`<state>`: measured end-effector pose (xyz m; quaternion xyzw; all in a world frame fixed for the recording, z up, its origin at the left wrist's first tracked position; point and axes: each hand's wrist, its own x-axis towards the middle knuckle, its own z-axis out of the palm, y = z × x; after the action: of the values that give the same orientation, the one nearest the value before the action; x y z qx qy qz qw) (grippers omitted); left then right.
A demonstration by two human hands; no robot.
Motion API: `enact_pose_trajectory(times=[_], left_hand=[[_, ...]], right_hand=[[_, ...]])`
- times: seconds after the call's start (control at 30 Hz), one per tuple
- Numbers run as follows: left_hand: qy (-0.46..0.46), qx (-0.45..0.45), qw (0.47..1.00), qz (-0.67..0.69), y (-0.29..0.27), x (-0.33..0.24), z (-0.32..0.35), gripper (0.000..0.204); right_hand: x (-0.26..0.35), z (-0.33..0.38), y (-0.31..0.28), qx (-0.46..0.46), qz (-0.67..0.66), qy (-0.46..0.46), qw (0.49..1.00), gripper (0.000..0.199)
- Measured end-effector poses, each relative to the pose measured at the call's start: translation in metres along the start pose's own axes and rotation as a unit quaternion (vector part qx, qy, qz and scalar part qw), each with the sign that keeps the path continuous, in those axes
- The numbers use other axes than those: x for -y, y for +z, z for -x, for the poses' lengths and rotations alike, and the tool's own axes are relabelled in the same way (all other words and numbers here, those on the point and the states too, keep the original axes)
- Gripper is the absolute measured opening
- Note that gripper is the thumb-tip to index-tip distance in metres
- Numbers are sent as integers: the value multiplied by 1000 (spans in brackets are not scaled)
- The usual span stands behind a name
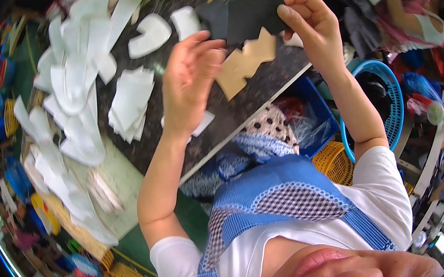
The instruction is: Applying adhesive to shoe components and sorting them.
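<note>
A flat black piece [252, 17], fabric or leather, is held up over the dark speckled table [179, 149]. My right hand [313, 21] pinches its right end between thumb and fingers. At the piece's left end, my left hand [192, 70] has loosely bent fingers apart from each other, slightly blurred; whether a fingertip touches the piece I cannot tell. Below the black piece lies a notched tan card piece [246, 62]. White cut pieces, one of them curved [150, 35], lie beyond my left hand.
A stack of white pieces [130, 105] and a large heap of white curved pieces [75, 73] cover the left side. Under the table edge stands a blue bin [315, 111] with plastic bags, near a light-blue basket [398, 96]. Another person [410, 13] sits at the far right beside black pieces [351, 20].
</note>
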<state>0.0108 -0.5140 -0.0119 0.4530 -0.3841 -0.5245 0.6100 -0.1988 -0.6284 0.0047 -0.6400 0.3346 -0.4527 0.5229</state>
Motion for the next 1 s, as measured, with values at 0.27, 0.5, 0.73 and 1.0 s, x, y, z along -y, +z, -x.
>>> enact_pose_trajectory(times=[0.27, 0.5, 0.73, 1.0], left_hand=[[-239, 77, 955, -160, -39, 12, 166, 20], [-196, -141, 943, -228, -74, -17, 123, 29], [-211, -118, 925, -293, -80, -4, 115, 28], [-130, -69, 873, -464, -85, 6, 112, 32]], right_hand=[[-4, 111, 43, 476, -25, 396, 785, 28], [-4, 54, 112, 336, 136, 253, 897, 27], [-13, 58, 121, 312, 206, 250, 893, 26], [-27, 65, 127, 290, 325, 29, 900, 28]])
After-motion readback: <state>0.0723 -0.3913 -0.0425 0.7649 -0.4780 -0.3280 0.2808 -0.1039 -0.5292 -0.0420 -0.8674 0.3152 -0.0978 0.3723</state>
